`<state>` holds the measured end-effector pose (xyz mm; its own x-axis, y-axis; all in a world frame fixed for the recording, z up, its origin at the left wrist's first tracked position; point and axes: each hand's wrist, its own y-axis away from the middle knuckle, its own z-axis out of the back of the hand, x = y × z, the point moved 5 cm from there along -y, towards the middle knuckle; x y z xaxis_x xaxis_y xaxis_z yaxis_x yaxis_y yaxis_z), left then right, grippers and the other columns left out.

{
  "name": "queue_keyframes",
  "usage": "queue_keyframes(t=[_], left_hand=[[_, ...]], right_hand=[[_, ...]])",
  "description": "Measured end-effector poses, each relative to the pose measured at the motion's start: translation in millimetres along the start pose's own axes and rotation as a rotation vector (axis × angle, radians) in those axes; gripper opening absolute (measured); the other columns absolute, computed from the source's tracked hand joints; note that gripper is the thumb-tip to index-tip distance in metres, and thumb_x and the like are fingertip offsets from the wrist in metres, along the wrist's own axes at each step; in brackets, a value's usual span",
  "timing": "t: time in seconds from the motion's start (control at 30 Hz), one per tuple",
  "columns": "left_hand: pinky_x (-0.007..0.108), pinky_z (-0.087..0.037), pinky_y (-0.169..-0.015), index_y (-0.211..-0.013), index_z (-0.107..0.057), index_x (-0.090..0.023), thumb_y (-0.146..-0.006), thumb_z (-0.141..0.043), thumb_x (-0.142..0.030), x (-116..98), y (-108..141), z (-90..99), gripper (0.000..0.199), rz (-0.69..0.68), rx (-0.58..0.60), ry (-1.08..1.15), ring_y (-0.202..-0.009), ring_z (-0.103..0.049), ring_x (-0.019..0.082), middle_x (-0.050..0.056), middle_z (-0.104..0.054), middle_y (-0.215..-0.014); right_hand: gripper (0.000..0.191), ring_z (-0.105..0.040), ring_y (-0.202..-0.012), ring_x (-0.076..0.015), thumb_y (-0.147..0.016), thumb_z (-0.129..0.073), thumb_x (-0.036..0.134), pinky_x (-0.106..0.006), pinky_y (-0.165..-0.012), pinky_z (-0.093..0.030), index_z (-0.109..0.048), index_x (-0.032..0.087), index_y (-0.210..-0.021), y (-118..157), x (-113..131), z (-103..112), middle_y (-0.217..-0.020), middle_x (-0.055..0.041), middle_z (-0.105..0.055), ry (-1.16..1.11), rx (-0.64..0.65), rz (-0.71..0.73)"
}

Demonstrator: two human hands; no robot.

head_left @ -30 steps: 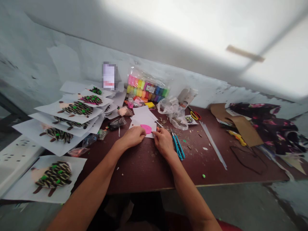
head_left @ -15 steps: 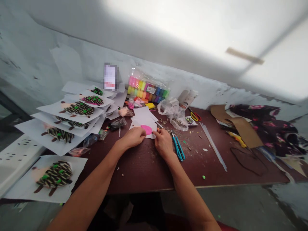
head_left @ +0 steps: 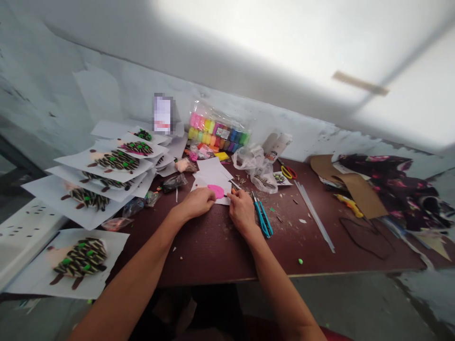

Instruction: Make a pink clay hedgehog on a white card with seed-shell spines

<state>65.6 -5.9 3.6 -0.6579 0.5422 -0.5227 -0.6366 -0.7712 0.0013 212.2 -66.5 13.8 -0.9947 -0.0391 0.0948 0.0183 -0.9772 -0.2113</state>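
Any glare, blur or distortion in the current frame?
Head view: glare washes out the white surface up top; outer edges look smeared and stretched, dark floral cloth included; a pixelated patch masks detail; left hand and right hand read clearly, fingertip detail doesn't.

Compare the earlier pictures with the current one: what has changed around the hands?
Very little. The right hand has drawn its fingertips slightly rightward from the pink shape's edge since half a second ago. No clear grasp or release is visible. The left hand stays at the shape's left side, and the teal-handled tool still lies beside the right hand.
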Motion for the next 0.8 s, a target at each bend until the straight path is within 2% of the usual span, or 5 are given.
queue_keyframes(t=[0.1,0.37,0.53,0.8], left_hand=[[0.03,-0.049,-0.081,-0.091,-0.076,-0.018,-0.085,-0.055,-0.017,-0.3,0.1,0.0,0.022,0.002,0.003,-0.007,-0.093,-0.068,0.024,0.009,-0.077,-0.098],[0.033,-0.049,-0.083,-0.092,-0.076,-0.017,-0.086,-0.054,-0.016,-1.6,1.0,0.3,0.023,0.002,0.008,-0.022,-0.097,-0.068,0.026,0.011,-0.076,-0.101],[0.031,-0.049,-0.083,-0.093,-0.075,-0.019,-0.084,-0.055,-0.016,-0.8,0.3,-0.5,0.022,0.01,0.006,-0.014,-0.097,-0.068,0.024,0.009,-0.077,-0.1],[0.032,-0.049,-0.083,-0.093,-0.076,-0.017,-0.086,-0.054,-0.015,-1.7,1.3,0.5,0.023,0.012,0.011,-0.005,-0.097,-0.068,0.026,0.012,-0.076,-0.101]], right_hand=[[0.032,-0.055,-0.092,-0.0213,-0.098,-0.049,0.015,-0.031,-0.082,-0.04,-0.079,0.021,-0.106,0.5,-0.4,-0.5,-0.102,-0.0105,-0.065,0.005,-0.005,0.012],[0.031,-0.056,-0.097,-0.0229,-0.098,-0.05,0.016,-0.032,-0.085,-0.04,-0.079,0.019,-0.107,1.6,7.2,1.8,-0.103,-0.0116,-0.066,0.041,0.042,0.03],[0.033,-0.056,-0.097,-0.0231,-0.097,-0.05,0.013,-0.033,-0.086,-0.04,-0.075,0.019,-0.119,1.6,5.2,4.1,-0.108,-0.0124,-0.066,0.01,0.007,-0.007],[0.03,-0.055,-0.097,-0.0226,-0.098,-0.05,0.015,-0.031,-0.085,-0.039,-0.078,0.02,-0.107,2.2,6.5,-0.6,-0.101,-0.0111,-0.065,0.039,0.039,0.047]])
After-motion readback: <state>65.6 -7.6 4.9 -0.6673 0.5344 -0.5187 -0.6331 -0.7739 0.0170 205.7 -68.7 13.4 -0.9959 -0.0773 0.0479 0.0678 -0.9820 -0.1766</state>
